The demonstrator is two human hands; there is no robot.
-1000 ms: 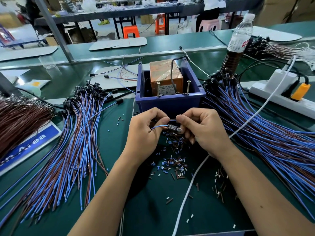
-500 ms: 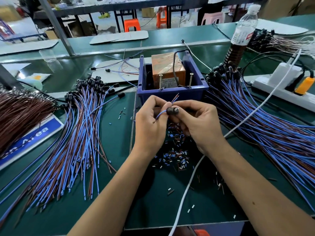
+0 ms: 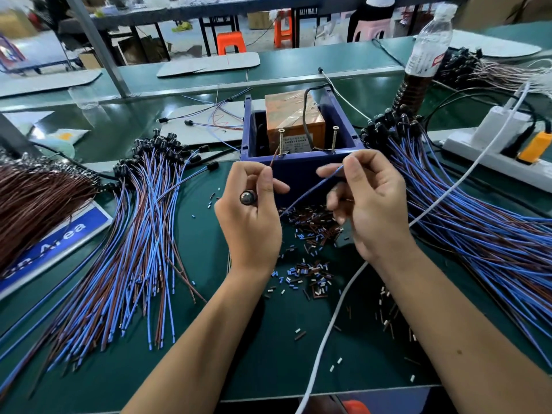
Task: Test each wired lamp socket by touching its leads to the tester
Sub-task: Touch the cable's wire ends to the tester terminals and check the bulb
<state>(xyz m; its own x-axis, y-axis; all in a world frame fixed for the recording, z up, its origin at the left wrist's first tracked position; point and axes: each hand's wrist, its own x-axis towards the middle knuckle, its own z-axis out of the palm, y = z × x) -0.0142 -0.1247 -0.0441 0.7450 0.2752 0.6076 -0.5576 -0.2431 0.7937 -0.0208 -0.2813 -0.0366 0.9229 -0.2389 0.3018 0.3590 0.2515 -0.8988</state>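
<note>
Hands parted, leads spread, seemingly toward tester.

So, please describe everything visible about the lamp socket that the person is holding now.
The lamp socket is small, dark and round, with a glossy end facing the camera. The left hand grips it and pinches its brown lead, whose tip reaches up near the left screw of the tester. Its blue lead runs to the right hand, which pinches it below the right screw.

Blue and brown leads, navy bin, orange tester
</note>
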